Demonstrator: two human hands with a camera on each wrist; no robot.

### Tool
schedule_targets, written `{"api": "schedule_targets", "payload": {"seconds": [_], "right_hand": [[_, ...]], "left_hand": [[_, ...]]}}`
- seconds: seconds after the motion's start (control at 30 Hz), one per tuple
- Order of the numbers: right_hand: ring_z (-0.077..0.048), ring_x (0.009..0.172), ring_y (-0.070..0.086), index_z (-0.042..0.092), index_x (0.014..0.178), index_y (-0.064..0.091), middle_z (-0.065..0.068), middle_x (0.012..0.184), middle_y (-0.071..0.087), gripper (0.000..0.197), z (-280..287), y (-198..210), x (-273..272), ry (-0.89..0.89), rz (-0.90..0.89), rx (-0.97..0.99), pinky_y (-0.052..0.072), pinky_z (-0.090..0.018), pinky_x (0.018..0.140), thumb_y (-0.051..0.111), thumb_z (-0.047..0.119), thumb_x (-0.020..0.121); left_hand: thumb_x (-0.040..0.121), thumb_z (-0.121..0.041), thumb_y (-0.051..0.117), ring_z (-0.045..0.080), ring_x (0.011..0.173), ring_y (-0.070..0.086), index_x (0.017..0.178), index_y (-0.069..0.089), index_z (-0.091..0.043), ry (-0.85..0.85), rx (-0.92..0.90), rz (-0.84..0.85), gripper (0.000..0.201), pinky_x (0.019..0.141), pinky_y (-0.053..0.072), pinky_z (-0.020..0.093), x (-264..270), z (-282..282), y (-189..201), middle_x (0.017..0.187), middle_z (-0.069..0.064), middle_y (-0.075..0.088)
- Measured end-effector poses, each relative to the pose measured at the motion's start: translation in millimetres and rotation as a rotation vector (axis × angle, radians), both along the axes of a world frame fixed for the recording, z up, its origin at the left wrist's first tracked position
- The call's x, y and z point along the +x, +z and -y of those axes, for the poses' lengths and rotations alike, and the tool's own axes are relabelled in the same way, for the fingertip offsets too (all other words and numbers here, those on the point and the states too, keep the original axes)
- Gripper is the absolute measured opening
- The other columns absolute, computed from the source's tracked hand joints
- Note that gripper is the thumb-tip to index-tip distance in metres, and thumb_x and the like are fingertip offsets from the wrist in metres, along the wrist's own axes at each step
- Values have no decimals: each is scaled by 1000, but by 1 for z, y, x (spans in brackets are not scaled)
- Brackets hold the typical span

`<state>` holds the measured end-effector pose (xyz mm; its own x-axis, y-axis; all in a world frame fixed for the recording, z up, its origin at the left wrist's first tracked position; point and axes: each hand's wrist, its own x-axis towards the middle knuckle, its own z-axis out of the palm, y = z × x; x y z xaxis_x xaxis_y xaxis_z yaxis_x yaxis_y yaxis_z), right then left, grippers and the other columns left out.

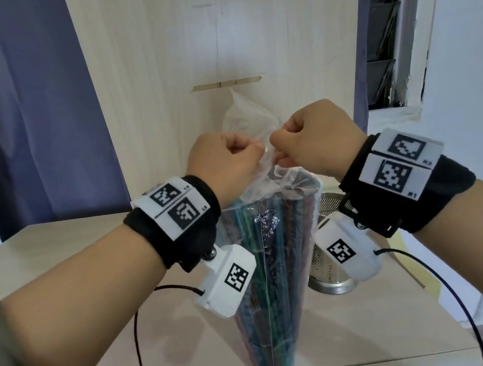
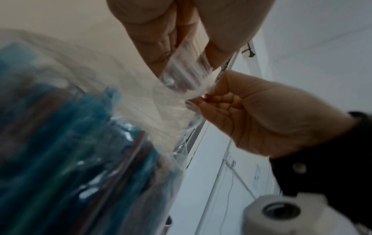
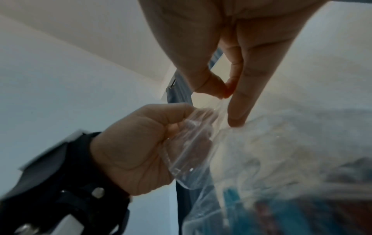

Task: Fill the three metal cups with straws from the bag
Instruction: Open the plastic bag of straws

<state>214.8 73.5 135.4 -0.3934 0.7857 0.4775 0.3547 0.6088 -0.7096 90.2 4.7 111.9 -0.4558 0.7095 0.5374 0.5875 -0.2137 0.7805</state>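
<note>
Head view: 2 hands meet at the twisted neck of a clear plastic bag (image 1: 269, 241) held upright above a pale wooden table (image 1: 56, 251). The left hand (image 1: 224, 157) is clenched on the plastic at the left of the neck; the right hand (image 1: 318, 137) pinches the plastic at the right, knuckles nearly touching those of the left. Coloured straws (image 1: 278, 271), mostly blue, green and dark red, stand packed inside the bag, their tops just below the gathered neck. 1 perforated metal cup (image 1: 329, 276) stands on the table just right of the bag, partly hidden behind the right wrist camera (image 1: 349, 249); the other cups cannot be seen. Left wrist view: the left fingers (image 2: 161, 47) close round a crumpled fold of film, with the right hand's curled fingers beside it. Right wrist view: thumb and forefinger (image 3: 213, 87) of the right hand pinch a thin edge of the plastic. Black wrist bands (image 1: 183, 222) carry printed markers.
</note>
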Motion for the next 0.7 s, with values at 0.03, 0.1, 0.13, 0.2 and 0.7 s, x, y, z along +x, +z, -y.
{"api": "schedule_targets", "payload": {"seconds": [0.03,0.1,0.13,0.2,0.7], "right_hand": [[-23,69,73,-3,69,69,-3,58,71,25,-1,-1,0,29,-62,-40,60,-47,75,62,16,83],[-26,72,74,-9,69,66,-7,63,72,26,-3,0,-2,104,-153,-109,59,-51,78,60,13,83],[-29,75,74,-9,69,64,-11,69,73,27,-4,1,-3,147,-182,-156,58,-51,81,59,12,84],[-28,77,74,-6,74,63,-17,80,72,22,-5,2,-4,244,-274,-300,59,-46,83,56,9,88],[-7,41,52,30,112,65,-5,67,59,46,7,52,19,122,470,21,37,-14,41,37,-2,94]], "left_hand": [[85,-17,67,11,60,61,69,70,-14,-8,-14,74,16,77,59,35,0,-1,3,62,-3,67],[84,-10,65,18,66,59,66,66,-9,-51,-40,229,18,84,57,44,1,-1,10,65,5,64],[84,-7,63,19,68,58,67,65,-8,-87,-49,301,17,87,56,44,3,-1,12,68,8,61],[87,-1,59,17,68,58,77,64,-2,-184,-71,408,11,83,55,35,6,2,16,76,11,60],[94,-6,47,7,60,54,92,69,-18,30,-409,-157,25,48,44,17,-21,18,76,74,-3,60]]}}
